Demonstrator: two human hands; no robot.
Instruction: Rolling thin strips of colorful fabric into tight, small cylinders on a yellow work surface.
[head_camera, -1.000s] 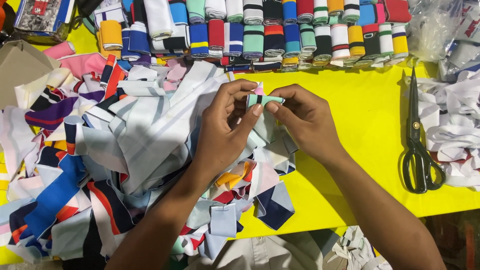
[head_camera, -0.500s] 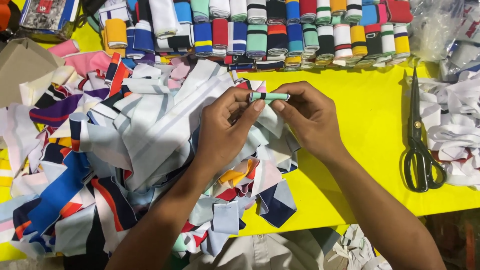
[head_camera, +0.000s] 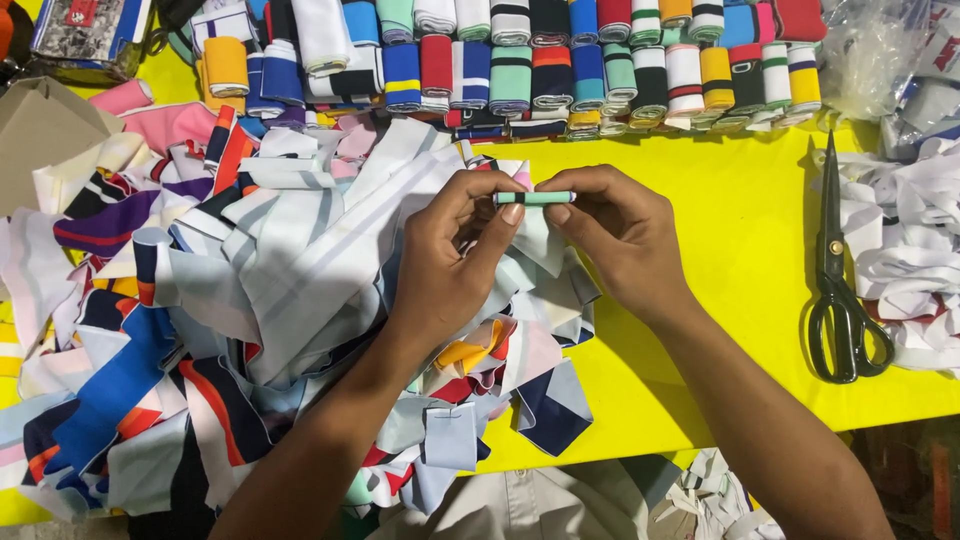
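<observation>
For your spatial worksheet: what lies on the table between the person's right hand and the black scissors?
In the head view, only bare yellow tabletop lies between the right hand and the black scissors; no fabric strips sit there.

A bright yellow desk (head_camera: 740, 250) fills the view under even light with soft shadows. Along its 12 o'clock edge runs a row of rolled striped bands (head_camera: 560, 70); black scissors (head_camera: 838, 290) lie at 3 o'clock, and a dim strip of floor (head_camera: 900, 470) shows at 5 o'clock.
</observation>
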